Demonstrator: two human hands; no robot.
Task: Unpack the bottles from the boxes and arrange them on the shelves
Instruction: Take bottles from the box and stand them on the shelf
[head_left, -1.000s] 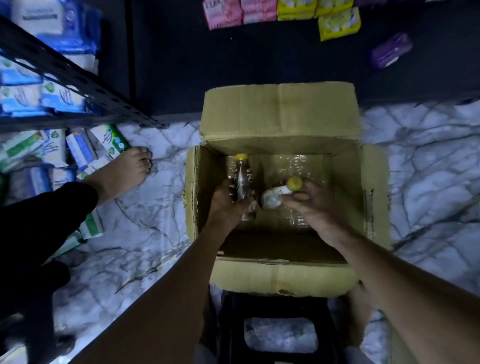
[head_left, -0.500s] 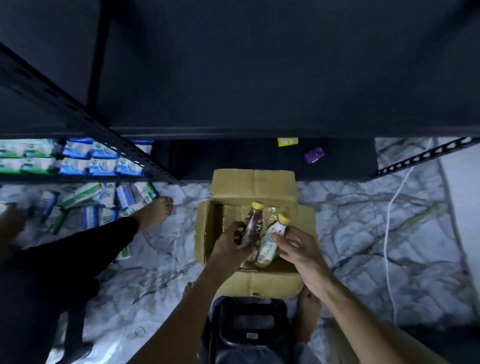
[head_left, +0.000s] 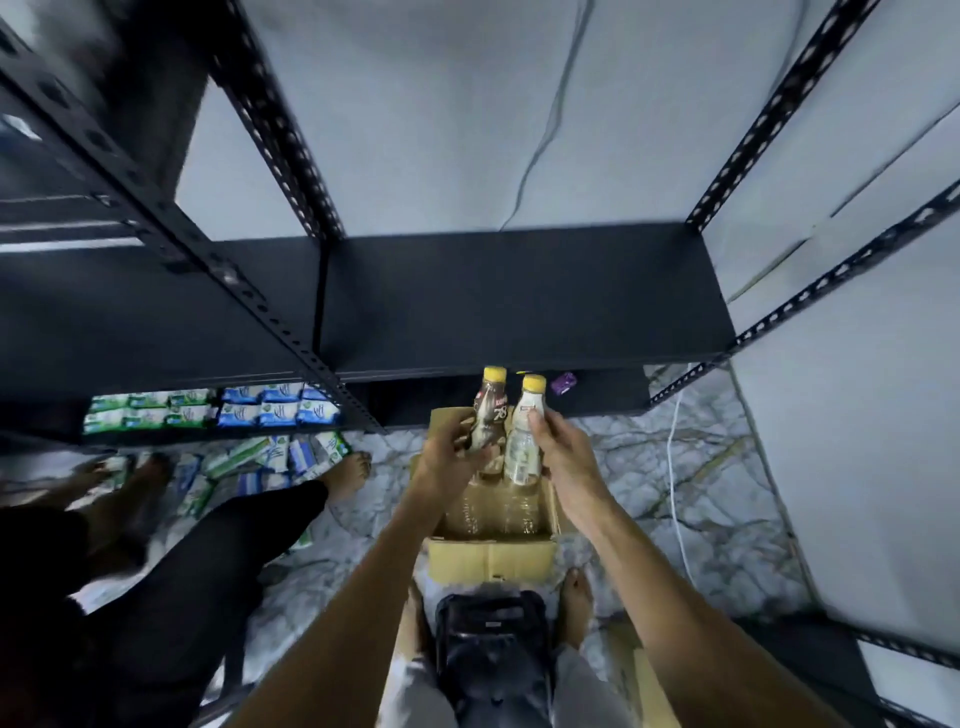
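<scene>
One wide camera on the person's head looks forward and down. The left grip (head_left: 452, 460) and right grip (head_left: 563, 454) are near, the shelf (head_left: 519, 301) just beyond.

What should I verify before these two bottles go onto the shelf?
1. Grip of left hand on brown bottle: ok, fingers curled round it.
2. Grip of right hand on white bottle: ok.
3. Bare room on the dark shelf board ahead: ok.
4. Other person's leg out of the way: ok, off to the left.
5. Bottles left in the cardboard box: cannot tell, contents blurred.
</scene>
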